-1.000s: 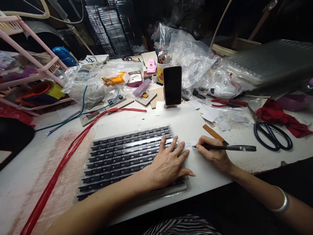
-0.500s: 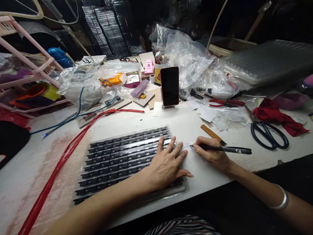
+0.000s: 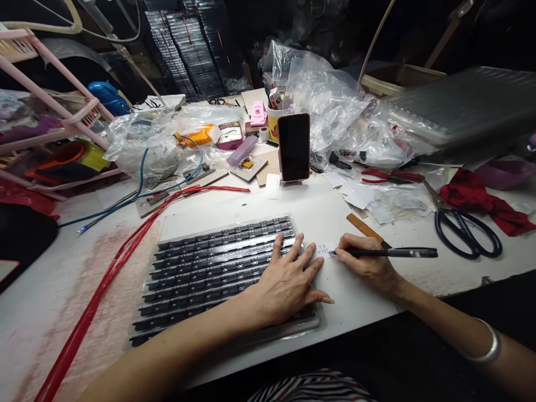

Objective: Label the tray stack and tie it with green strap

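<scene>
the white paper slip (image 3: 323, 248) lies between the two hands, flat on the counter (image 3: 352, 306), bordered by both: the left hand's fingertips reach its left edge, and the right hand's fingers stand at its right. its long axis is hard to tell, white on white. the left hand (image 3: 287, 286) is spread palm down over the right end of the tray of black strips (image 3: 213, 276), whose rows run leftward from it, slanting nearer the person. the right hand (image 3: 363, 265) pinches a black pen (image 3: 402, 253), lying nearly sideways, its tip leftward at the slip's written part.
</scene>
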Available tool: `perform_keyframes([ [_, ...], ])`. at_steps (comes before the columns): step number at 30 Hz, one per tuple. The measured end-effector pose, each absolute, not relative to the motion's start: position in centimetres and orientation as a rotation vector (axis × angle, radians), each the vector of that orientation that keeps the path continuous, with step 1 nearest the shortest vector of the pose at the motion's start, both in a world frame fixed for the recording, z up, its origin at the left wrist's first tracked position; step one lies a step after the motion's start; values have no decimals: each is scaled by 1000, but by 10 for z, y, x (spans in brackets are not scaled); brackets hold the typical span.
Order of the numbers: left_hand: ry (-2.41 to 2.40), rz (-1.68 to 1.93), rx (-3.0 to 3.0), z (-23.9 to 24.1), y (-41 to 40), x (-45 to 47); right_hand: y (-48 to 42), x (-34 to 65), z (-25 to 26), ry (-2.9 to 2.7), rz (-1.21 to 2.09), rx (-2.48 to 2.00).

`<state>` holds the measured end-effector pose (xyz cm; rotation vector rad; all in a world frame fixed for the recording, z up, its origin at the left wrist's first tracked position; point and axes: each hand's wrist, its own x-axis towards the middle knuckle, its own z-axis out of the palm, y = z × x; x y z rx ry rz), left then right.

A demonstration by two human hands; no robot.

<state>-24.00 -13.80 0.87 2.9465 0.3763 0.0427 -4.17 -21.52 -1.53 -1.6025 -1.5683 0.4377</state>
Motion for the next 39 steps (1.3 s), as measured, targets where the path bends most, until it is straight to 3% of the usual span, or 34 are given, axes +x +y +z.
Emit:
perform_keyframes([
  [15, 369, 55, 2943, 7, -138, -240, -214, -42, -14, -1562, 347, -1603],
  [30, 360, 63, 2972, 7, -137, -240, -218, -33, -18, -1353, 482, -1680],
  [39, 358, 56, 2951, 8, -137, -240, -215, -36, -15, -1535, 424, -1603],
])
